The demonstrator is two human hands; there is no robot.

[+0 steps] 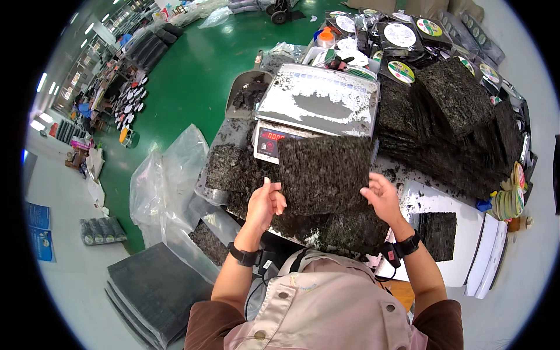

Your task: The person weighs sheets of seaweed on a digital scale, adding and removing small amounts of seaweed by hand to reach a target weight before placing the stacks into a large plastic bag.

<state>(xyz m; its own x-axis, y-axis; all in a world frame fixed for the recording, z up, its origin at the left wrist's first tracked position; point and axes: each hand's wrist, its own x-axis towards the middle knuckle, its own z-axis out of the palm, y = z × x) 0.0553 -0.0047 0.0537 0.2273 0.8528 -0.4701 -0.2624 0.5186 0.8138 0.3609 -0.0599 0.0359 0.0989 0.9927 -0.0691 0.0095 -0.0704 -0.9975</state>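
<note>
I hold a dark, rough square seaweed sheet (324,174) upright in front of a silver scale pan (318,99). My left hand (262,204) is at the sheet's left edge with fingers curled against it. My right hand (382,198) pinches the right edge, thumb on the near face. The scale's red display (269,137) shows just left of the sheet's top. Loose seaweed pieces (227,169) lie beside and below both hands, and another dark piece (437,236) rests on a white surface at the right.
Large seaweed stacks (449,99) and labelled packages (399,35) crowd the back right. A grey scoop (239,96) sits left of the scale. Clear plastic sheeting (163,186) and dark flat bundles (151,286) are at the left. Round label stacks (507,201) stand far right.
</note>
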